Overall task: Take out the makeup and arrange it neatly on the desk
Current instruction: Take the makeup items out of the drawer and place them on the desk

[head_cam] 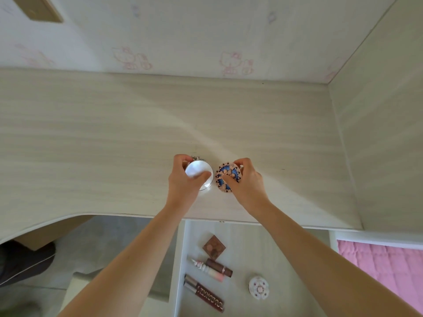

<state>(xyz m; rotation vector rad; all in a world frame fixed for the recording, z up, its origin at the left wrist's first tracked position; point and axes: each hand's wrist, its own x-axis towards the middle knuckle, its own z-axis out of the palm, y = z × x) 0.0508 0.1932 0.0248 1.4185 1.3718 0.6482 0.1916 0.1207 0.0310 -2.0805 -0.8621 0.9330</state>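
head view: curled fingers (183, 159) pinch two compacts (229, 177).

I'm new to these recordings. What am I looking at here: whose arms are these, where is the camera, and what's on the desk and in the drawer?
There is no machine here: a person wears one wide-angle camera on the head, looking down at their own bare arms. The left hand grips a white round compact, and the right hand grips a round patterned compact. Both compacts sit side by side on the pale desk. Below the desk edge an open drawer holds more makeup: a brown square palette, a few tubes and a small white round case.
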